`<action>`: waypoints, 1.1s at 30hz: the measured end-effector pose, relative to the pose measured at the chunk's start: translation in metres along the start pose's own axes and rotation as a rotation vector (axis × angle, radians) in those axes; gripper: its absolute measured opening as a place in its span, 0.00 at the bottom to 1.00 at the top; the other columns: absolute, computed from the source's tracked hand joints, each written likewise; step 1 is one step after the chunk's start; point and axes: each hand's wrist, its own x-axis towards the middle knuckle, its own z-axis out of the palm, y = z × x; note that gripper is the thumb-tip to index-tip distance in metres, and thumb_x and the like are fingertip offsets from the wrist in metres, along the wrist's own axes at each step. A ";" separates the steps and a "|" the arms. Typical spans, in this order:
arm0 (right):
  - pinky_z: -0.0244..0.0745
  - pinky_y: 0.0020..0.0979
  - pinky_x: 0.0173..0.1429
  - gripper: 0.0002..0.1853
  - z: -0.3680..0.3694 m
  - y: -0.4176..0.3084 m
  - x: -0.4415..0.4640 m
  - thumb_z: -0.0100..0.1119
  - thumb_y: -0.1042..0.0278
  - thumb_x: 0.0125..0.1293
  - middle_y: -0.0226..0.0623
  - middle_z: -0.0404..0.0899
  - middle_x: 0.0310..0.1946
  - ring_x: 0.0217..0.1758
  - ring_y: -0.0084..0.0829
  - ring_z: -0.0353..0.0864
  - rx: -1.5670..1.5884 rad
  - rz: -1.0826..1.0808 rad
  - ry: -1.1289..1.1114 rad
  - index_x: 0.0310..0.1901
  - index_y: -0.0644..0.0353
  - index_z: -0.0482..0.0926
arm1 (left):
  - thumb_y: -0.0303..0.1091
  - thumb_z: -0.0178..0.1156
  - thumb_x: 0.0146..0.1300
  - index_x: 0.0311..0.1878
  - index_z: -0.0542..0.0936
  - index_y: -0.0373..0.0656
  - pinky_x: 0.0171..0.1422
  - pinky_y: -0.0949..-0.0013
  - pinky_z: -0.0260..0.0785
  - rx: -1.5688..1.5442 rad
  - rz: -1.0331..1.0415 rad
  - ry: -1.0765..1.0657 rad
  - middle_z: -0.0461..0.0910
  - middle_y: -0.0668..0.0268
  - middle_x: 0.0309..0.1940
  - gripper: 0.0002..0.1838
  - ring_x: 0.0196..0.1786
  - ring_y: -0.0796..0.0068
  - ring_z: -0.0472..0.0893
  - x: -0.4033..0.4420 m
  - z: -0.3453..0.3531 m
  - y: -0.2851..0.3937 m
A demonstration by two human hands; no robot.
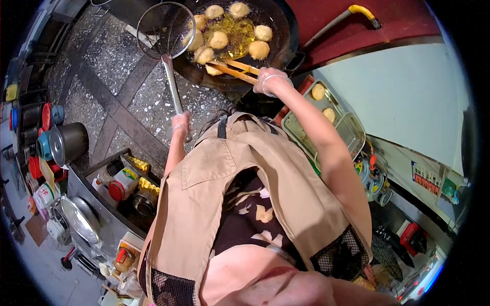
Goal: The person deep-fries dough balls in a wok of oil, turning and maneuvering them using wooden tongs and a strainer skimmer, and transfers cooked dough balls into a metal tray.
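In a thin clear glove, my left hand point(180, 122) is wrapped round the handle of a round wire-mesh skimmer point(166, 25). The skimmer's mesh is held over the left rim of a dark wok point(291, 35). Also gloved, my right hand point(272, 81) grips a pair of wooden tongs point(237, 72), whose tips reach into the wok. Those tips are at a pale fried ball point(214, 69) near the wok's front edge; whether they pinch it I cannot tell. Several other golden dough balls point(259, 50) float in bubbling oil point(234, 33).
Right of the wok, a metal tray point(301, 125) holds two dough pieces point(318, 92) and a wire basket point(352, 131). A yellow-tipped handle point(360, 9) leans by the red panel. On the left stand a lidded pot point(69, 144) and a drawer of jars point(123, 182).
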 end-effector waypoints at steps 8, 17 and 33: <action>0.74 0.32 0.54 0.21 0.009 0.002 0.016 0.57 0.60 0.54 0.39 0.79 0.49 0.52 0.34 0.79 0.021 0.024 0.056 0.49 0.58 0.79 | 0.43 0.63 0.53 0.18 0.73 0.40 0.16 0.65 0.60 0.048 -0.024 0.020 0.69 0.66 0.12 0.18 0.12 0.72 0.69 -0.004 -0.002 0.000; 0.75 0.32 0.51 0.17 0.015 0.027 -0.005 0.58 0.64 0.53 0.41 0.80 0.46 0.51 0.36 0.80 -0.026 0.082 0.093 0.46 0.58 0.80 | 0.43 0.63 0.53 0.18 0.72 0.41 0.16 0.66 0.59 0.087 -0.025 0.013 0.69 0.67 0.12 0.17 0.12 0.72 0.69 -0.005 -0.003 0.002; 0.74 0.32 0.52 0.18 0.023 0.016 0.000 0.60 0.62 0.54 0.39 0.80 0.47 0.52 0.34 0.79 0.021 0.093 0.067 0.47 0.58 0.79 | 0.42 0.62 0.53 0.17 0.73 0.39 0.16 0.66 0.60 0.205 -0.028 0.034 0.70 0.67 0.11 0.18 0.12 0.73 0.69 -0.004 -0.028 0.004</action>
